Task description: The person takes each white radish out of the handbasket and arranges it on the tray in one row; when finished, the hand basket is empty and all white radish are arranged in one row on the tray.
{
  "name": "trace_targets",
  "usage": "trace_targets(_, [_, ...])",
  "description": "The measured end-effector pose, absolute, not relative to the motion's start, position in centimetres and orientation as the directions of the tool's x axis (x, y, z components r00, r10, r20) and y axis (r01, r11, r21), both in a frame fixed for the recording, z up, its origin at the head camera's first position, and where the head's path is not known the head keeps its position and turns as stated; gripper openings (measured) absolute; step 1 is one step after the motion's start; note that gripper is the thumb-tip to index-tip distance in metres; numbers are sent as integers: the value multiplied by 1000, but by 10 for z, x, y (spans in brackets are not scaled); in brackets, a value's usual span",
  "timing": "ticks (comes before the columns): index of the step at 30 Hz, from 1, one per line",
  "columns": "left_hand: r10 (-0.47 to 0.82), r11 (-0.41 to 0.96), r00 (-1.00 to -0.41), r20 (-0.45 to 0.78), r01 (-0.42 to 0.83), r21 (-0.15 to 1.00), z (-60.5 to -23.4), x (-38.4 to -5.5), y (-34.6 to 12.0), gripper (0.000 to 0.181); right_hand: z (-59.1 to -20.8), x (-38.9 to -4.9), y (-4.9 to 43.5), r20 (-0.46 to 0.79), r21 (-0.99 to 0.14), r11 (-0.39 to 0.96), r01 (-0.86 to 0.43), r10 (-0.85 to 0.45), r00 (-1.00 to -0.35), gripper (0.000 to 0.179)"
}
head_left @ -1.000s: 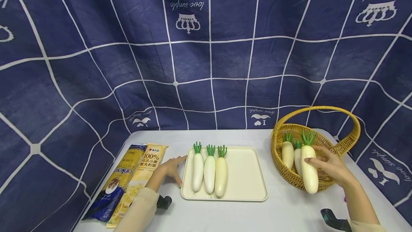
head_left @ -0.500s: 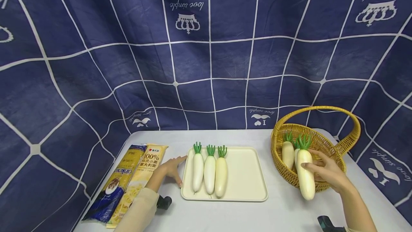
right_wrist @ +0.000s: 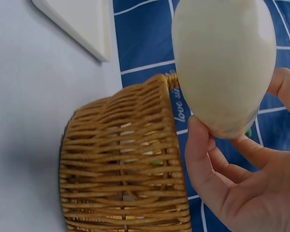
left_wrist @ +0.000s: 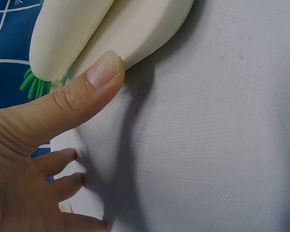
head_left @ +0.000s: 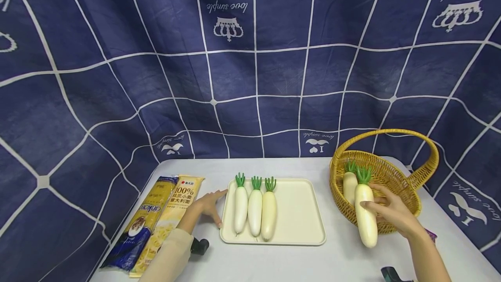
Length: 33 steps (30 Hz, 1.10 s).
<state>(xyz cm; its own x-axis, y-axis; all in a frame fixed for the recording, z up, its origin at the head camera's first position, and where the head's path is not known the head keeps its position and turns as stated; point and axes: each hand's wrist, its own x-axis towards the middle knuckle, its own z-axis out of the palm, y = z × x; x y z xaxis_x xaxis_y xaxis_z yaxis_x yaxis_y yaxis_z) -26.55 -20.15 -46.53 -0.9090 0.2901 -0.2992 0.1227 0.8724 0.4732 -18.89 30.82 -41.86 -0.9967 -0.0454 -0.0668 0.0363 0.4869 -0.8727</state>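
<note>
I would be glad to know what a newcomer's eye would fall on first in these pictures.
Probably the pale, green-topped radish gripped by the right hand, at the near side of the wicker basket on the right. Next, three similar radishes lie side by side on the left part of the cream tray. Behind it all hangs the dark blue, white-gridded cloth.

Appears evenly bright in the head view, with faint shadows on the tabletop (head_left: 289,261) and stretching of the backdrop (head_left: 279,73) toward the edges; greyer in the left wrist view, with dark, soft-edged shadows beside the left hand (left_wrist: 14,164); slightly soft in the right wrist view, with pale sheen on the radish (right_wrist: 222,63).
</note>
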Motion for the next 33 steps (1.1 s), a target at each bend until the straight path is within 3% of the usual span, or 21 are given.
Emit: trace_targets(33, [284, 877, -908, -308, 116, 467, -464, -265, -201, 113, -425, -192, 260, -73, -940, 339, 31, -111, -991, 74])
